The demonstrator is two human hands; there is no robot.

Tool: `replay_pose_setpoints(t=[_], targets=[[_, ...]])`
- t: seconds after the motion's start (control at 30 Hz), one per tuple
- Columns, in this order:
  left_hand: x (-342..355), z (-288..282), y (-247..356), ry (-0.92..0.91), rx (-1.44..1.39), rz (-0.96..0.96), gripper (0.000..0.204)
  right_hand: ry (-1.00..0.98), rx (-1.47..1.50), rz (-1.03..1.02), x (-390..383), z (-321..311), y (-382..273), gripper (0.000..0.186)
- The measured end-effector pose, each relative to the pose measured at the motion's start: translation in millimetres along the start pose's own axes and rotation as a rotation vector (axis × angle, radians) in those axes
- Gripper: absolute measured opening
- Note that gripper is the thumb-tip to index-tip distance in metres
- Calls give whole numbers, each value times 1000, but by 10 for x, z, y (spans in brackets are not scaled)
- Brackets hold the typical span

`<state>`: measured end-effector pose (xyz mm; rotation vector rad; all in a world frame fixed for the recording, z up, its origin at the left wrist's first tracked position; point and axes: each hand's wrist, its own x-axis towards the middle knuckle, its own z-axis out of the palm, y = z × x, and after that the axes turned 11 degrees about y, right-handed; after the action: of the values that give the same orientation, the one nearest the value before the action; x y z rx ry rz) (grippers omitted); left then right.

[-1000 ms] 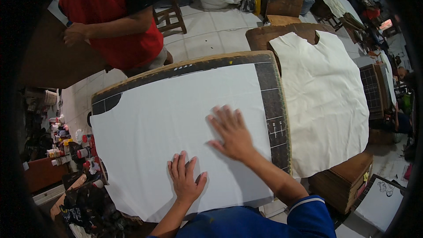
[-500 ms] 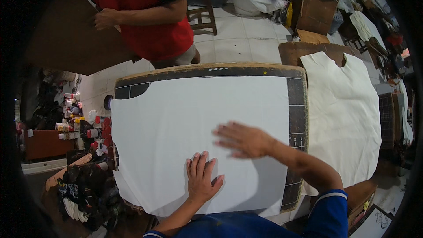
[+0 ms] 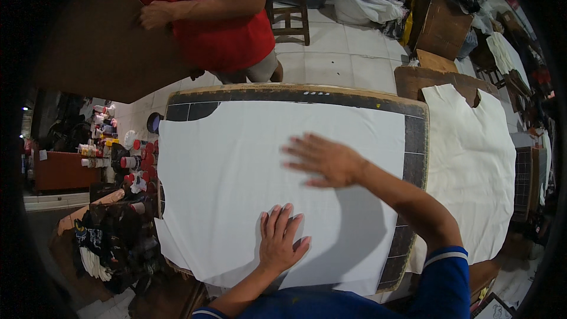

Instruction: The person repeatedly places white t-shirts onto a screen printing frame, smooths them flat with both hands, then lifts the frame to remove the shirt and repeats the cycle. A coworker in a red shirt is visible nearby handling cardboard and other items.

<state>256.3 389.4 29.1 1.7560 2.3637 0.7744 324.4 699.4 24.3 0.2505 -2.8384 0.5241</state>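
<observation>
Cloth point(image 3: 221, 171) on board point(image 3: 416, 162): anchor with left hand point(image 3: 280, 249), fingers spread, empty, toward near edge; sweep right hand point(image 3: 332, 162), open, contact blurred, perhaps light, toward far edge.

"What's the white cloth point(image 3: 230, 171) like?"
"Matt fabric, smooth, with faint creases."
"And the worktop point(image 3: 416, 147) under it?"
"Dark and matt on top, its brown edge rough and worn."
"And the cream cloth point(image 3: 469, 171)?"
"Matt too, softly wrinkled."
"And the floor point(image 3: 322, 44)?"
"Smooth tile with a slight gloss."

No text legible; board marks point(image 3: 317, 93) seemingly too small.
</observation>
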Motion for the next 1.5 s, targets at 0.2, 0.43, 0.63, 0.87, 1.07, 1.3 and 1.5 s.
replay_pose_setpoints(t=[0.2, 0.43, 0.63, 0.87, 1.07, 1.3, 1.5], targets=[[23, 3, 20, 12, -22, -7, 60, 230, -288, 226, 462, 84, 258, 70], [2, 5, 4, -1, -6, -9, 61, -27, 15, 118, -193, -50, -293, 73], [16, -9, 8, -4, -6, 2, 60, 180, -210, 416, 217, 14, 190, 75], [17, 2, 9, 3, -13, 8, 60, 241, -347, 664, -36, 156, -107, 80], [2, 21, -8, 14, -33, 16, 59, 283, -510, 1061, -653, -2, -87, 89], [12, -9, 2, 0, -27, 8, 60, 240, -276, 606, 35, 149, -111, 79], [9, -22, 11, -8, -24, -19, 57, -16, -31, 103, 45, 44, -404, 69]])
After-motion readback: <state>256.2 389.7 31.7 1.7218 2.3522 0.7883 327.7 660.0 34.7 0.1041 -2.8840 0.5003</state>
